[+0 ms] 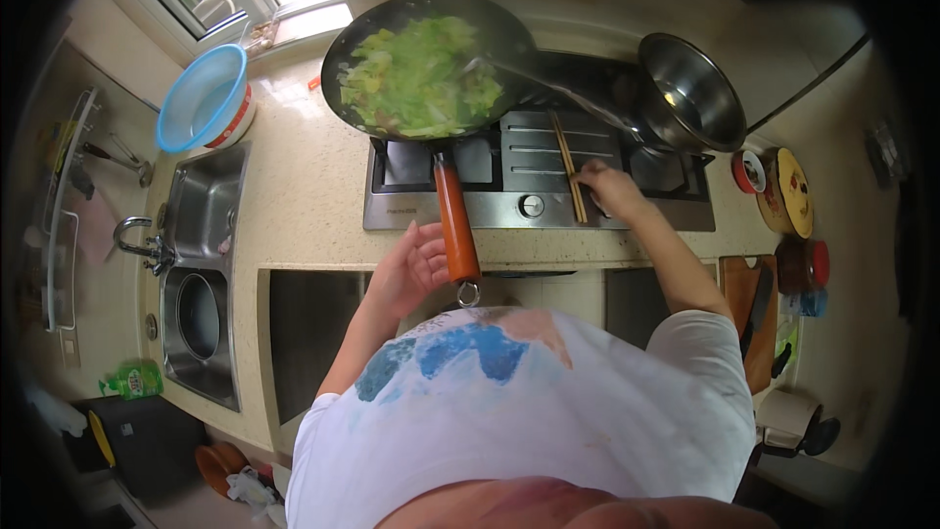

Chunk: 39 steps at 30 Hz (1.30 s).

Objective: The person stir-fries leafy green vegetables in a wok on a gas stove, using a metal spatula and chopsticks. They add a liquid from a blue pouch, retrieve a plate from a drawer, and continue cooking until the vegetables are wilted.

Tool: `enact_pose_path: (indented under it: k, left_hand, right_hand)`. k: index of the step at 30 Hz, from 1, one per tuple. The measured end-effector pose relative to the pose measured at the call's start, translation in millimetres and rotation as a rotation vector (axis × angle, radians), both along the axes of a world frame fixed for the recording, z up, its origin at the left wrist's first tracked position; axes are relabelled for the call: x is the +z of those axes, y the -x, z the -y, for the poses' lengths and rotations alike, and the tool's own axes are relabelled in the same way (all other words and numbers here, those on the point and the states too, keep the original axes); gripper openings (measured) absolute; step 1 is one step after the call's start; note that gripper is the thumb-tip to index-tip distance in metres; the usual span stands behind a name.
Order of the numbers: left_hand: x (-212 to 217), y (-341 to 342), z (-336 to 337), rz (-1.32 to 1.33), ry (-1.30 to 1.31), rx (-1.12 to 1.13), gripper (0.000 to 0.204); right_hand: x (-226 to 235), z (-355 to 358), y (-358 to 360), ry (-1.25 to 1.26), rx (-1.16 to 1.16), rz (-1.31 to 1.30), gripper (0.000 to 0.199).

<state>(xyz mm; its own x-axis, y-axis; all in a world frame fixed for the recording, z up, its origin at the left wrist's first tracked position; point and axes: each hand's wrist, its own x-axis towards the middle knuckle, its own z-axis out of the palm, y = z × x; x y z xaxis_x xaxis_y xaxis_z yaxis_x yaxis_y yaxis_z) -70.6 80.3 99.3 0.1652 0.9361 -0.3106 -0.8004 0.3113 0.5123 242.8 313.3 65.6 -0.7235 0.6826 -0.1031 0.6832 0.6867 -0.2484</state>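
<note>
A black wok (333, 88) full of chopped green leafy vegetables (421, 78) stands on the left side of the gas stove (470, 208), with light steam over it. Its reddish-brown wooden handle (453, 220) points toward me. Just left of that handle is my left hand (416, 260), palm turned up to it, fingers apart and loosely bent. My right hand (609, 190) pinches a pair of wooden chopsticks (565, 152) that lie across the stove's middle panel and front edge. A metal spatula (578, 98) rests with its head in the vegetables and its shaft over the wok's rim.
A steel pot (690, 88) sits at the stove's right rear. Left are a double sink (240, 264) and a blue basin (201, 103). Right stand a small red-rimmed bowl (749, 171), a yellow round tin (793, 191), jars (798, 264) and a cutting board (739, 284) with a knife (757, 309).
</note>
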Motion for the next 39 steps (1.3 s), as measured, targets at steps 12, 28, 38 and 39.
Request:
enact_pose_path:
  k: [12, 28, 38, 39]
  left_hand:
    - [-31, 24, 32, 0.036, 0.065, 0.160, 0.038]
    - [-61, 67, 72, 0.162, 0.098, 0.284, 0.035]
    - [-74, 94, 98, 0.176, 0.082, 0.377, 0.032]
    - [-77, 96, 103, 0.187, 0.082, 0.390, 0.032]
  right_hand:
    - [-4, 7, 18, -0.284, 0.145, -0.395, 0.013]
    - [174, 55, 104, 0.244, -0.190, -1.298, 0.028]
    - [117, -24, 300, 0.139, 0.156, -0.764, 0.017]
    - [122, -33, 294, 0.092, 0.173, -0.749, 0.017]
